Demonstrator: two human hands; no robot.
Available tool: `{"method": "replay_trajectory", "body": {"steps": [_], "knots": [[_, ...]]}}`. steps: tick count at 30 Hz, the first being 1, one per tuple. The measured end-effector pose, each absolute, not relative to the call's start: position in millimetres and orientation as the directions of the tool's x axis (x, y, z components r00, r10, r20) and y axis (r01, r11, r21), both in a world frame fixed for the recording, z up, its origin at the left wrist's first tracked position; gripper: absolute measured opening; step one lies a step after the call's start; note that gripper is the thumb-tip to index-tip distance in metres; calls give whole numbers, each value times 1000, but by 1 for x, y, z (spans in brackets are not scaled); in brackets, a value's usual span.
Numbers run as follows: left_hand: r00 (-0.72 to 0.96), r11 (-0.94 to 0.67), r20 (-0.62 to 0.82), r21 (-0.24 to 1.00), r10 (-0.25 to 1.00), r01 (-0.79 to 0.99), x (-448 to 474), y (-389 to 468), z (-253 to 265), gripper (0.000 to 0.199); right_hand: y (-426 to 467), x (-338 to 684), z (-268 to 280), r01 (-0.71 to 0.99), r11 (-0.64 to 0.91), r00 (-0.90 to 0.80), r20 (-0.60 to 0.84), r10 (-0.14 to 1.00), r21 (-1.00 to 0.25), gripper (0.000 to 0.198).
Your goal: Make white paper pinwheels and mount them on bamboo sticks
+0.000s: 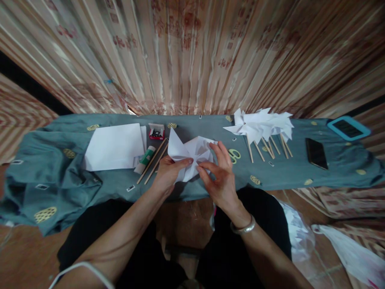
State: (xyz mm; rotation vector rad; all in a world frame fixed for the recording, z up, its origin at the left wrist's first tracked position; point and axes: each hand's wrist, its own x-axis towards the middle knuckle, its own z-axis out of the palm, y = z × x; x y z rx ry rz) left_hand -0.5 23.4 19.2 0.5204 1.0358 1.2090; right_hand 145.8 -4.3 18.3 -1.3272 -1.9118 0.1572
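A white paper pinwheel (197,147) is held up over the front of the cloth-covered table, its folded points meeting in the middle. My left hand (169,171) grips it from the left, thumb pressed near the centre and the fingers hidden behind the paper. From the right, my right hand (221,178) pinches at the centre with thumb and index finger, the other fingers raised along the paper's right side. Whether something small sits between those fingertips, I cannot tell. Just beyond my right hand lie green-handled scissors (234,155), partly hidden.
Left of the hands are a paper stack (112,146), a glue stick (146,159), wooden sticks (156,162) and a small open red box (157,131). Several pinwheels on sticks (261,124), a phone (316,153) and a blue-framed tablet (349,127) lie to the right. A curtain (192,56) hangs behind.
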Motion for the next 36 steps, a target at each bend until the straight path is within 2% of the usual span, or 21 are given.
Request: {"method": "replay_trajectory", "body": {"steps": [13,17,24,29,32,34,36], "knots": [[8,309,-352,811,936,-497,-1,22,21,31,1,139,16,774,404,-97,540,836,-487,14],[-13,286,-335,823,942,-490,1,22,21,36,1,139,17,784,400,-96,543,834,-476,15],[-50,261,-315,858,948,-443,2,21,17,28,-1,135,16,787,403,-110,538,836,-466,14],[-90,262,-330,863,940,-431,-3,26,19,30,-3,145,25,761,429,-116,550,827,-486,14],[-158,234,-336,859,928,-456,-14,34,24,32,9,180,28,741,379,14,577,817,-554,18],[-199,222,-342,862,918,-455,-22,38,27,35,20,209,24,732,253,199,553,809,-633,20],[-224,210,-338,866,914,-453,-28,41,29,37,29,231,12,726,113,295,456,840,-679,21]]}}
